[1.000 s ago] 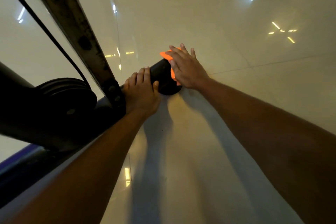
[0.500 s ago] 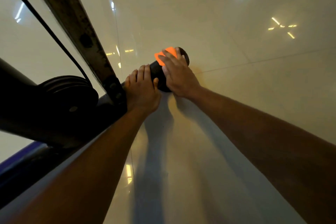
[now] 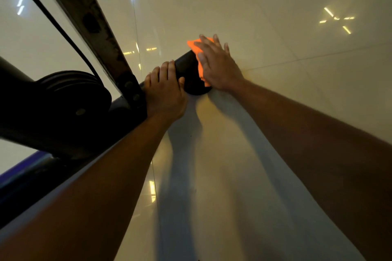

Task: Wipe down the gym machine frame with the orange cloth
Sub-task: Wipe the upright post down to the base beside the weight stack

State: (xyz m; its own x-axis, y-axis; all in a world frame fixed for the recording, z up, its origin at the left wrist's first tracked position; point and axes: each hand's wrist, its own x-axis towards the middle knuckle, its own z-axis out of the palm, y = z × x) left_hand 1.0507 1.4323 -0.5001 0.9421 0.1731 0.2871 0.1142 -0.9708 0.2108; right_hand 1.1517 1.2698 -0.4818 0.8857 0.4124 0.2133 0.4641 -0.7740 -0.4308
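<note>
At the left of the frame sat a dark pulley. At centre, the left hand gripped the black frame tube. The right hand, fingers straight, pressed the orange cloth against what seemed the tube's end.

I am looking down at a glossy cream tiled floor, with thin grout lines crossing it and ceiling lights reflecting as bright streaks. The black rounded end of the machine frame is resting directly on it (arm shadows are falling across the tiles).
</note>
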